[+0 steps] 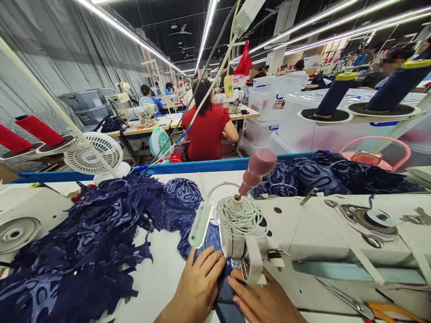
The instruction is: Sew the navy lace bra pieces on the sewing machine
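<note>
My left hand point(198, 283) lies flat, fingers stretched out, on a navy lace garment piece point(211, 235) left of the needle area of a white sewing machine point(286, 229). On the other side, my right hand point(264, 294) rests with extended fingers against a smooth navy fabric part point(226, 291), partly hidden by the machine head. The fabric runs between both hands and under the presser foot point(244, 268). A moulded cup point(183, 192) of patterned navy lace lies behind it. A pale clear guard point(201, 224) stands above my left fingertips.
A heap of navy pieces point(87, 242) covers the left of the table; more navy garments point(303, 172) lie behind the machine. Orange-handled scissors point(367, 309) are at right. A pink bulb-shaped object point(258, 168) sits above coiled cord point(239, 217). A person in red point(208, 130) sits ahead.
</note>
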`<state>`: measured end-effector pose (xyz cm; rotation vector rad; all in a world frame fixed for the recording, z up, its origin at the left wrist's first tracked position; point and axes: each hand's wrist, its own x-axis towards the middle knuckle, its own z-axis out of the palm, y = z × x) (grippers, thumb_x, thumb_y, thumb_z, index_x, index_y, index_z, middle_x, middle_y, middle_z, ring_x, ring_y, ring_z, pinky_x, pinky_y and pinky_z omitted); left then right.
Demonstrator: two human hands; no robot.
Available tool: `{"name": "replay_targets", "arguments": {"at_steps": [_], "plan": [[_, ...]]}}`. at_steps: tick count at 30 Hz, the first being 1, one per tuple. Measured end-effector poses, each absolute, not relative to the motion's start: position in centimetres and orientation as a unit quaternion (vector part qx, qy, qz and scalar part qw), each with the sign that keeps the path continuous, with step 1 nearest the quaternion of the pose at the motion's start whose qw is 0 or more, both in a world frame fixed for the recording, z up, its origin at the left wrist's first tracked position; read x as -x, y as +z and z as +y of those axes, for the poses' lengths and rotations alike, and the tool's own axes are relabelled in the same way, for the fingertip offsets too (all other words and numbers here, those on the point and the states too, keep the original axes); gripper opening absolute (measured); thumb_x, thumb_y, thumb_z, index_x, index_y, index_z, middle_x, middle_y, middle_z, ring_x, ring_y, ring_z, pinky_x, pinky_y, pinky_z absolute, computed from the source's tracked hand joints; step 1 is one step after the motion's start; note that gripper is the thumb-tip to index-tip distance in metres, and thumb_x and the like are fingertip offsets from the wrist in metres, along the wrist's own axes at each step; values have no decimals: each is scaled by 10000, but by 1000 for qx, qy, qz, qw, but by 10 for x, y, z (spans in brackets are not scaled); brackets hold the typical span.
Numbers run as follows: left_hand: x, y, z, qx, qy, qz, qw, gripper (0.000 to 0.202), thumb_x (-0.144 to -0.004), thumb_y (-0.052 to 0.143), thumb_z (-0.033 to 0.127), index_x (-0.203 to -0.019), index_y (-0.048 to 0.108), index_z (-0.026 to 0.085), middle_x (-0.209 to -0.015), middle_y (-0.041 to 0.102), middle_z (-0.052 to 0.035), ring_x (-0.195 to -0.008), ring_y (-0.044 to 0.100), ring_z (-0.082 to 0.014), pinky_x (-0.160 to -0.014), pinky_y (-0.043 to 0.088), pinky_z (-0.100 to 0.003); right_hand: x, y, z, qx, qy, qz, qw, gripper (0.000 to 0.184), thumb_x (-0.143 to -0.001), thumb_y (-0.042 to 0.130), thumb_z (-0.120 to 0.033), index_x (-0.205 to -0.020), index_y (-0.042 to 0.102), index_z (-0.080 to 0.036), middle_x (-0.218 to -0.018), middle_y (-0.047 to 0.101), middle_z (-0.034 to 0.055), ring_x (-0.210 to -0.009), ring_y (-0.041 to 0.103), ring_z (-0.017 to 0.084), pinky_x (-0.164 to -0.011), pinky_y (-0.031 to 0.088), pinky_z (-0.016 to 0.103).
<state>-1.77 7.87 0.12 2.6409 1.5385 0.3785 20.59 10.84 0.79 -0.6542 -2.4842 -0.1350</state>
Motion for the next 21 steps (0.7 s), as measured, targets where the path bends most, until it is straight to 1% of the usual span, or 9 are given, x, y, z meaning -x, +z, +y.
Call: {"name": "replay_targets", "arguments": {"at_steps": [3,5,8,11,13,16,19,21], "plan": [[19,4,80,-857,101,503,45,672,-805,412,6,-1441,388,219,-1467,510,-32,-1352,451,-274,-1086,420,-567,-205,10,105,271,-36,-917,291,274,-1014,420,-240,-1150,658,-245,-1107,743,25,-891,690,194,-865,462,346],[19,7,81,-860,88,500,56,667,-815,416,11,-1444,384,230,-1472,505,-24,-1355,449,-274,-1070,441,-562,-206,12,104,268,-35,-920,283,259,-1014,444,-278,-1156,659,-248,-1099,747,14,-873,688,194,-867,464,349],[20,11,82,-861,79,498,72,660,-828,430,22,-1447,381,244,-1482,494,-24,-1358,446,-277,-1073,438,-566,-208,15,104,262,-34,-926,269,241,-999,490,-301,-1170,654,-261,-1111,743,-4,-875,687,194,-879,464,356],[22,11,83,-858,79,500,83,662,-834,433,30,-1456,369,246,-1492,480,-30,-1369,434,-281,-1073,432,-578,-208,14,106,267,-35,-921,282,237,-1003,486,-309,-1163,654,-259,-1090,744,-10,-898,685,197,-899,450,363],[23,10,84,-856,83,503,85,670,-838,426,29,-1468,353,246,-1501,468,-35,-1380,418,-279,-1074,429,-573,-206,12,107,260,-45,-917,298,224,-999,505,-323,-1151,655,-256,-1064,747,-15,-878,685,185,-906,439,350],[25,8,87,-852,101,506,82,669,-848,409,22,-1477,344,243,-1504,461,-48,-1391,401,-269,-1119,373,-584,-204,6,108,252,-65,-911,321,228,-1014,483,-337,-1130,658,-246,-1028,752,-21,-848,686,176,-931,410,353],[25,8,90,-852,107,505,81,663,-845,412,12,-1467,360,235,-1502,459,-60,-1399,389,-260,-1161,297,-612,-201,2,108,255,-66,-908,327,248,-1031,438,-330,-1114,653,-240,-1012,754,-6,-856,683,182,-953,393,366],[24,9,91,-852,102,507,84,661,-845,416,10,-1465,362,233,-1505,452,-67,-1410,374,-258,-1164,291,-617,-199,2,108,252,-69,-908,328,225,-1024,453,-331,-1098,648,-245,-1008,750,-1,-849,680,172,-959,390,359]]}}
